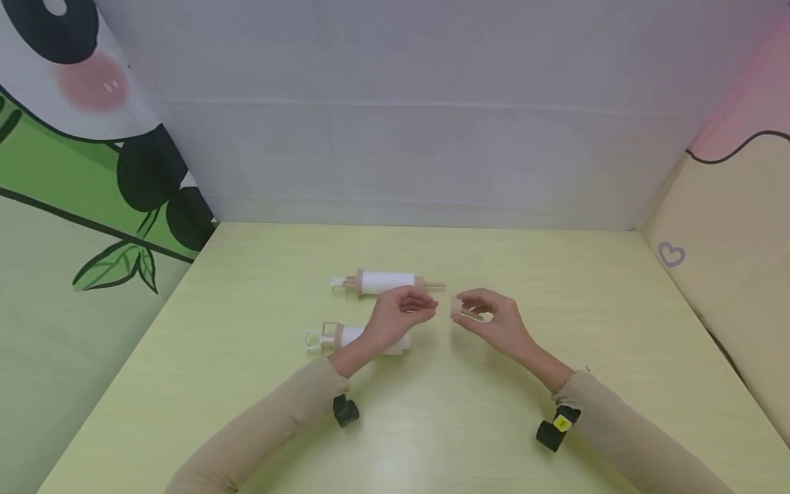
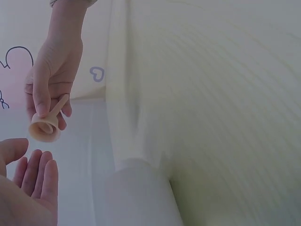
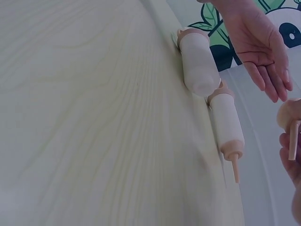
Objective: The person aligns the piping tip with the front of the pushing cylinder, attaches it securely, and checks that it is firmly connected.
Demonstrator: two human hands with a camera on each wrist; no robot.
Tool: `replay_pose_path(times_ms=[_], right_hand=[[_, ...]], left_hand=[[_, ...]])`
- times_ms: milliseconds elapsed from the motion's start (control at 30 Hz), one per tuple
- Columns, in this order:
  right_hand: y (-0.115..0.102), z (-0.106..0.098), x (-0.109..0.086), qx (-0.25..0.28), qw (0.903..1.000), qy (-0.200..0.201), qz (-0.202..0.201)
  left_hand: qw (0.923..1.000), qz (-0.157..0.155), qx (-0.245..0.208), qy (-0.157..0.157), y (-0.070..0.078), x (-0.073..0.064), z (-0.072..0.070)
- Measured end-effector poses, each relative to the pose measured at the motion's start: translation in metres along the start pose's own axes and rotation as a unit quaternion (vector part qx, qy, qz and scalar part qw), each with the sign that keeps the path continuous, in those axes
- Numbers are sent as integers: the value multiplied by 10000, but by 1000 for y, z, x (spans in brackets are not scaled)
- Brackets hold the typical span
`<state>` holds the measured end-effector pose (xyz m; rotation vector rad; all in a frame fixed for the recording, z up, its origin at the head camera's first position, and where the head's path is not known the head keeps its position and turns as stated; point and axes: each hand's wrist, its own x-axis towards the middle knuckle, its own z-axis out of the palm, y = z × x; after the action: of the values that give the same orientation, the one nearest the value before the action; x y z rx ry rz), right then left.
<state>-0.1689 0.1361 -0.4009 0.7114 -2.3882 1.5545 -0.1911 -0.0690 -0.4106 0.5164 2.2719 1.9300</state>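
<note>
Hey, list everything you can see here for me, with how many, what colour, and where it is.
Nozzle tube: one, white with peach ends, lying on the table's far half
Open-handled tube: one, white with peach collar, lying nearer the person, partly behind the left forearm in the head view
Nozzle piece: one, peach, held above the table
Table: one, pale yellow, under the tubes
Back sheet: one, greyish white, behind the table
Left panel: one, mostly green with cartoon art
Right panel: one, beige and pink, with heart outline
Wrist cameras: two, black, one per wrist
Sleeves: two, beige, on the arms
Hands: two, bare; left holds nothing, right pinches the nozzle piece
</note>
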Motion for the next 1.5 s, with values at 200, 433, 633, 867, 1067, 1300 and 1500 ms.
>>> replay_pose_path(times_ms=[200, 433, 633, 867, 1067, 1300, 1500], right_hand=[[0, -3, -1, 67, 10000, -29, -62], [3, -5, -4, 175, 9998, 18, -132], [6, -5, -5, 214, 9998, -15, -53], [6, -6, -5, 192, 9998, -59, -22], [7, -8, -7, 186, 9998, -83, 55], [7, -10, -8, 150, 9998, -73, 94], [7, -10, -9, 119, 9999, -61, 79]], left_hand=[[9996, -162, 250, -28, -5, -7, -23], [9940, -62, 1086, 151, -12, -13, -52], [9820, -159, 1874, 191, -14, -24, -70], [9651, -193, 2605, 190, -17, -35, -83], [9597, -123, 2806, -93, -25, -40, -88], [9542, -50, 2960, -422, -32, -40, -86], [9330, 111, 3549, -593, -33, -40, -85]])
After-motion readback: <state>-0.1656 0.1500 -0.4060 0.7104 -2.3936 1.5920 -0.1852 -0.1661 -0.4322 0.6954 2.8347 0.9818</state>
